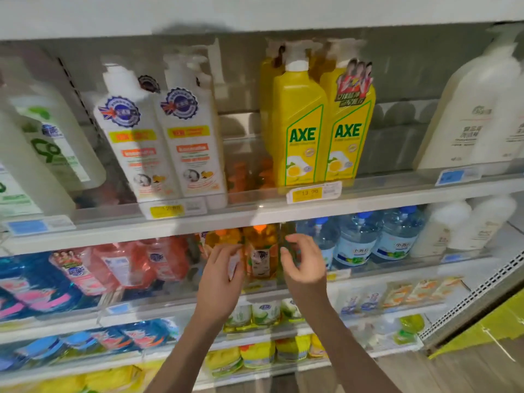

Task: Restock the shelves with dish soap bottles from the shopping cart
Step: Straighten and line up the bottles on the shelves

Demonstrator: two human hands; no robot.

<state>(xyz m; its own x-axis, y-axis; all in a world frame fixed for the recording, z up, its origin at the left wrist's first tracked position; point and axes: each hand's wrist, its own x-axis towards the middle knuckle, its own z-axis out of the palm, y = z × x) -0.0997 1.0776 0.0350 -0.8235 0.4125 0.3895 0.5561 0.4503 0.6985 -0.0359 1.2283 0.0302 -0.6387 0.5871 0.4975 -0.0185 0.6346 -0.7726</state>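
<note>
Left hand (pixel 219 275): we reach to the second shelf, fingers together, touching the orange bottle's left side.
Right hand (pixel 304 263): fingers loosely curled, apart, just right of it.
Orange bottle (pixel 262 255): upright on shelf (pixel 368 272), between our hands.
Yellow bottles (pixel 320 129): shelf above.

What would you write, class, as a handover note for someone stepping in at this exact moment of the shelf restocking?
Left hand: fingers against the orange dish soap bottles on the second shelf; grip unclear.
Right hand: open, empty, beside the same bottles.
Yellow AXE bottles stand on the shelf above, with a gap to their left.
Done: orange bottles sit on the shelf.
Left: straighten them; the shopping cart is out of view, so remaining stock is unknown.
</note>
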